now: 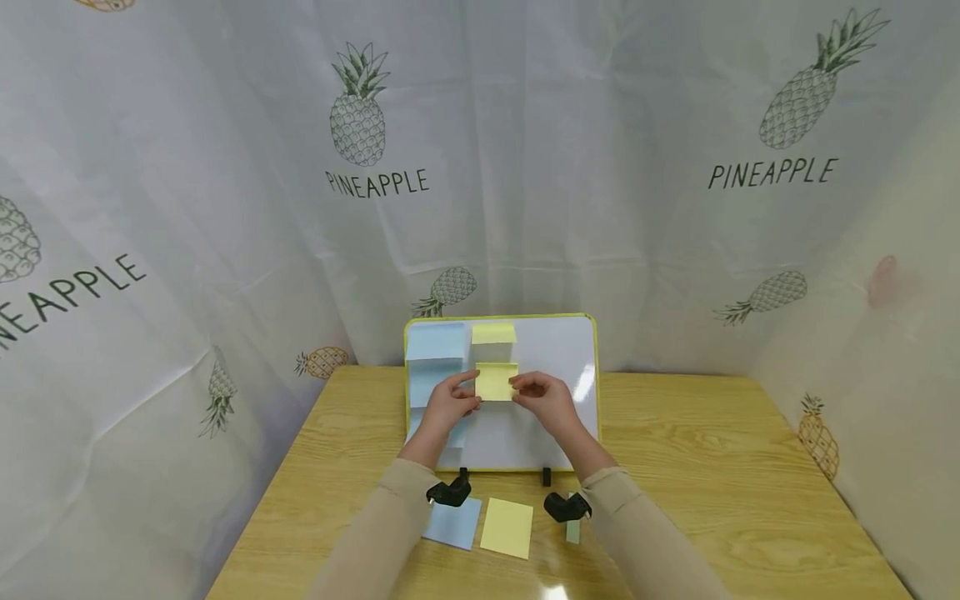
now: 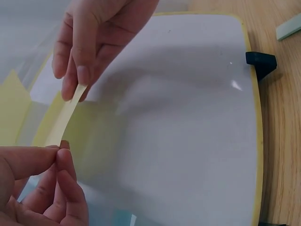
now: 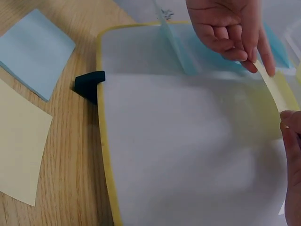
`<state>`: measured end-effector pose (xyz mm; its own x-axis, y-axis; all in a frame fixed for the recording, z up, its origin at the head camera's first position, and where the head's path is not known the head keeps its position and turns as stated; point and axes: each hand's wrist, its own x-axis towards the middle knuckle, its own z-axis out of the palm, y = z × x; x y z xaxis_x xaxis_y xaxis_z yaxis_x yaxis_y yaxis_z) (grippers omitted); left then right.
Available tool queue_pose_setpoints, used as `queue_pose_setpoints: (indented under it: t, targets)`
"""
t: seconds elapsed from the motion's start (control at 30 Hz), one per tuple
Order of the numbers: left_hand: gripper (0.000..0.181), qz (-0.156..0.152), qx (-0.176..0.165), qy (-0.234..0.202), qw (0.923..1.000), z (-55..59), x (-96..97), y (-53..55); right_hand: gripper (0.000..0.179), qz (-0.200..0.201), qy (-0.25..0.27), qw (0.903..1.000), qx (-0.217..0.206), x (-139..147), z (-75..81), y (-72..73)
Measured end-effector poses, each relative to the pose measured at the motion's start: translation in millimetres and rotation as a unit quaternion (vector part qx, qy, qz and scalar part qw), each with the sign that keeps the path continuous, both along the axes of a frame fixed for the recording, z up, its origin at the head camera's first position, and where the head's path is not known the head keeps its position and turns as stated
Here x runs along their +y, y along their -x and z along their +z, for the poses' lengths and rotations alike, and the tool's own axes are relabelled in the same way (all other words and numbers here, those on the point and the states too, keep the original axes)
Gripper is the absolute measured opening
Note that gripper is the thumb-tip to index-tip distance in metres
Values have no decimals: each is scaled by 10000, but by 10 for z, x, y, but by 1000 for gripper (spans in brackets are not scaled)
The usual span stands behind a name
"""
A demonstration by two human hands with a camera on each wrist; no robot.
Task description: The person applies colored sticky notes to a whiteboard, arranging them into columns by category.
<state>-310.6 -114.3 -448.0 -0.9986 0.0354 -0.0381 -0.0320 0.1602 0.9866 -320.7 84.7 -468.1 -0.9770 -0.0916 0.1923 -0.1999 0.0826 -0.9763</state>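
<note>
A yellow sticky note [image 1: 497, 383] lies against the upper middle of a whiteboard [image 1: 540, 433] with a yellow rim. My left hand [image 1: 448, 403] pinches the note's left side between thumb and fingers. On the opposite side my right hand [image 1: 550, 402] pinches it as well. Both wrist views show the sticky note [image 2: 69, 115] bowed away from the board between the two hands. Just above it, another yellow sticky note [image 1: 493, 334] hangs near the board's top edge. Blue sticky notes [image 1: 436, 342] run down the board's left side, partly behind my left hand.
The board stands on black feet [image 1: 546, 477] on a wooden table [image 1: 675, 450]. In front of it lie a blue sticky-note pad [image 1: 454, 525], a yellow pad [image 1: 507, 528] and a narrow green strip [image 1: 573, 531]. A pineapple-print curtain [image 1: 555, 208] hangs behind.
</note>
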Motion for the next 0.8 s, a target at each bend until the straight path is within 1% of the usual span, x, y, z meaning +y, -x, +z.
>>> queue_pose_setpoints:
  t: [0.2, 0.4, 0.8]
  targets:
    - [59, 11, -85, -47, 10000, -45, 0, 39, 14, -8, -15, 10000, 20, -9, -55, 43]
    - [60, 10, -138, -74, 9999, -56, -1, 61, 15, -28, -92, 9998, 164, -25, -57, 63]
    - [63, -85, 24, -19, 10000, -70, 8, 57, 14, -68, -188, 9998, 48, -29, -56, 45]
